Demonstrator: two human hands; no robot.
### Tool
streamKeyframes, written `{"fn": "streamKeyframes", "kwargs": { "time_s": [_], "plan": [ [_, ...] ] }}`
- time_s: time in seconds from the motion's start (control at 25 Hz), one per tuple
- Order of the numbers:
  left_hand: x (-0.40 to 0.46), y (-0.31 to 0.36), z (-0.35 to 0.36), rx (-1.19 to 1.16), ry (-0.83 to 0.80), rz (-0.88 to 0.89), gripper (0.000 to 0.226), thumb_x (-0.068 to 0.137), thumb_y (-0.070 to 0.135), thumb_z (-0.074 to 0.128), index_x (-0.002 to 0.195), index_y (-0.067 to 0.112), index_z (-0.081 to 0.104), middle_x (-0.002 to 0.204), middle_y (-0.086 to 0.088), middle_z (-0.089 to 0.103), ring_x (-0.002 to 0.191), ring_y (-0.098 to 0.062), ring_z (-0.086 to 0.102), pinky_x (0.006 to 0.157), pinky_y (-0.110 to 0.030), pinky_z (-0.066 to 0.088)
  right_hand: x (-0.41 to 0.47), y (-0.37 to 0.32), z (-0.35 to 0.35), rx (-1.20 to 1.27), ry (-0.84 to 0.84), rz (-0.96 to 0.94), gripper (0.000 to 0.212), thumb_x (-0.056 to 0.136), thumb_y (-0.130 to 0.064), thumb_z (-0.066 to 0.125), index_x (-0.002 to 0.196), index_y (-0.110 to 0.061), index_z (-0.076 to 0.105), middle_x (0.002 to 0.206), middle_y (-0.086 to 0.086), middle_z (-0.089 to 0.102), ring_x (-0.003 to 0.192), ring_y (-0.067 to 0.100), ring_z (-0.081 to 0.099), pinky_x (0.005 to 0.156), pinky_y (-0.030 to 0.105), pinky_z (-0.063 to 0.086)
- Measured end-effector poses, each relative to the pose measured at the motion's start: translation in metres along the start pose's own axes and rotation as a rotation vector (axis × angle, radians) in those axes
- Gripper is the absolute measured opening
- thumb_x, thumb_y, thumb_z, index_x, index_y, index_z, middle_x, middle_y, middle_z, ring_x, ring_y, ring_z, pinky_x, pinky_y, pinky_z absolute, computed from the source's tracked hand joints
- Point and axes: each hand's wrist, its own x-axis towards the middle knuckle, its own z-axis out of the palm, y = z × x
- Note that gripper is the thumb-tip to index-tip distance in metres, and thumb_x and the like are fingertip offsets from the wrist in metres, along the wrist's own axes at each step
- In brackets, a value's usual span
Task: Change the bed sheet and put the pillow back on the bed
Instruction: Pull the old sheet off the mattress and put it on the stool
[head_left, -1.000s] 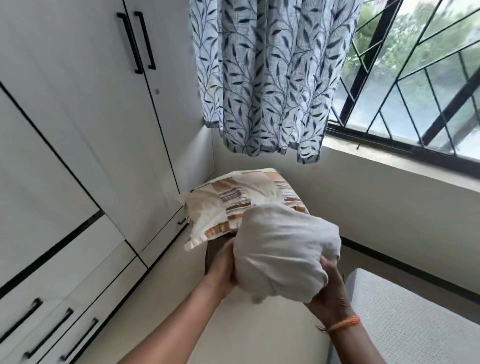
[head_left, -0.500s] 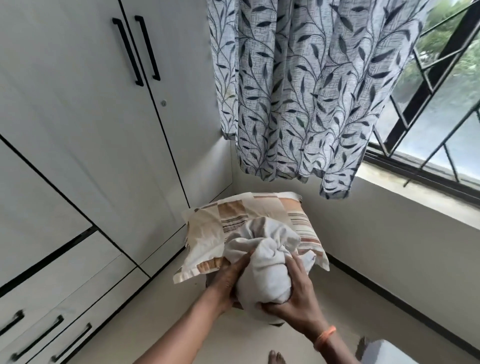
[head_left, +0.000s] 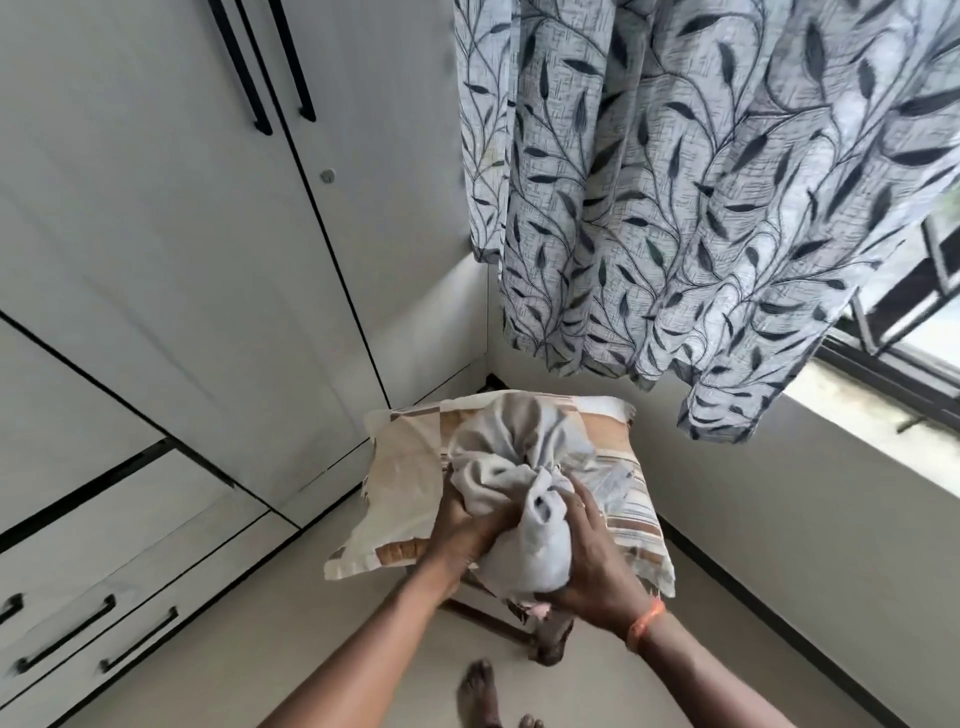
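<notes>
Now my view sits closer and tips further down than half a second ago: the curtain (head_left: 691, 208) fills the top, and most of the window has slipped off to the right. I have the bundled sheet (head_left: 519, 499) lower than before, pressed onto the patchwork pillow (head_left: 410, 483), which rests on what looks like a dark wooden stool (head_left: 498, 623), though only its legs show. My left hand (head_left: 462, 530) grips the bundle's left side, fingers curled into the cloth; my right hand (head_left: 592, 561) wraps around its near end. The wardrobe (head_left: 182, 234) stands to the left, and a bare foot (head_left: 480, 691) shows more fully on the floor.
</notes>
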Motion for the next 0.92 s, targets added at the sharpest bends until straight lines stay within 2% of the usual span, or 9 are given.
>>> {"fn": "streamKeyframes", "kwargs": {
  "time_s": [0.08, 0.16, 0.32, 0.4, 0.52, 0.6, 0.68, 0.76, 0.92],
  "plan": [
    [0.032, 0.007, -0.002, 0.051, 0.041, 0.096, 0.037, 0.076, 0.0, 0.077, 0.104, 0.019, 0.063, 0.102, -0.004, 0.072, 0.093, -0.007, 0.069, 0.081, -0.018, 0.052, 0.033, 0.016, 0.006, -0.019, 0.004, -0.012, 0.105, 0.063, -0.04, 0.086, 0.145, 0.0, 0.034, 0.151, 0.007, 0.032, 0.148, 0.026, 0.016, 0.12, 0.03, 0.021],
    [0.068, -0.007, -0.007, 0.148, 0.05, 0.166, 0.047, 0.077, 0.019, 0.072, 0.121, 0.02, 0.056, 0.114, -0.001, 0.067, 0.105, -0.007, 0.065, 0.09, -0.022, 0.051, 0.061, 0.041, 0.02, -0.089, -0.016, 0.013, 0.104, 0.064, -0.038, 0.083, 0.146, 0.001, 0.032, 0.154, 0.01, 0.028, 0.149, 0.025, 0.013, 0.12, 0.029, 0.019],
    [0.097, -0.065, -0.007, 0.594, -0.067, -0.141, 0.08, 0.076, 0.035, 0.07, 0.148, 0.034, 0.035, 0.149, 0.001, 0.041, 0.135, -0.016, 0.043, 0.104, -0.019, 0.035, 0.078, 0.123, 0.076, -0.227, -0.268, 0.103, 0.095, 0.074, -0.043, 0.075, 0.147, 0.0, 0.032, 0.151, 0.017, 0.033, 0.149, 0.03, 0.006, 0.12, 0.043, 0.021],
    [0.098, -0.092, 0.006, 0.665, -0.096, -0.166, 0.086, 0.077, 0.039, 0.071, 0.152, 0.037, 0.028, 0.156, 0.001, 0.03, 0.139, -0.014, 0.036, 0.105, -0.016, 0.031, 0.066, 0.154, 0.104, -0.28, -0.347, 0.105, 0.087, 0.084, -0.044, 0.059, 0.152, -0.003, 0.023, 0.153, 0.016, 0.029, 0.149, 0.028, -0.008, 0.122, 0.04, 0.01],
    [0.093, -0.106, 0.016, 0.764, -0.025, -0.143, 0.089, 0.079, 0.037, 0.07, 0.154, 0.032, 0.022, 0.16, 0.0, 0.02, 0.145, -0.018, 0.027, 0.11, -0.025, 0.032, 0.053, 0.136, 0.082, -0.172, -0.373, 0.172, 0.1, 0.077, -0.023, 0.075, 0.153, -0.004, 0.013, 0.158, 0.01, 0.012, 0.148, 0.027, -0.015, 0.123, 0.035, 0.005],
    [0.086, -0.108, 0.024, 0.855, -0.011, -0.129, 0.092, 0.079, 0.034, 0.071, 0.155, 0.031, 0.019, 0.161, -0.004, 0.015, 0.146, -0.022, 0.025, 0.112, -0.029, 0.034, 0.042, 0.134, 0.061, -0.111, -0.411, 0.166, 0.109, 0.077, -0.025, 0.078, 0.154, -0.009, 0.004, 0.16, 0.01, -0.005, 0.148, 0.031, -0.017, 0.122, 0.038, 0.008],
    [0.076, -0.105, 0.038, 0.865, -0.006, -0.113, 0.093, 0.081, 0.032, 0.07, 0.156, 0.029, 0.016, 0.162, -0.006, 0.012, 0.148, -0.026, 0.022, 0.115, -0.03, 0.033, 0.029, 0.138, 0.043, -0.093, -0.441, 0.232, 0.11, 0.079, -0.026, 0.077, 0.155, -0.019, -0.003, 0.16, 0.014, -0.019, 0.148, 0.034, -0.013, 0.121, 0.042, 0.015],
    [0.061, -0.1, 0.053, 0.84, 0.091, -0.121, 0.095, 0.084, 0.032, 0.069, 0.157, 0.028, 0.008, 0.161, -0.008, 0.012, 0.147, -0.026, 0.023, 0.114, -0.034, 0.035, 0.019, 0.143, 0.033, -0.039, -0.483, 0.278, 0.108, 0.082, -0.021, 0.075, 0.154, -0.026, -0.005, 0.16, 0.016, -0.019, 0.149, 0.037, -0.004, 0.118, 0.043, 0.024],
    [0.041, -0.093, 0.082, 0.665, 0.288, -0.236, 0.108, 0.087, 0.037, 0.069, 0.156, 0.018, -0.011, 0.162, -0.014, 0.013, 0.145, -0.028, 0.027, 0.11, -0.035, 0.038, 0.007, 0.141, 0.021, -0.017, -0.494, 0.3, 0.1, 0.088, -0.021, 0.07, 0.154, -0.016, -0.005, 0.16, 0.021, -0.008, 0.144, 0.04, 0.022, 0.109, 0.036, 0.034]
  ]
}}
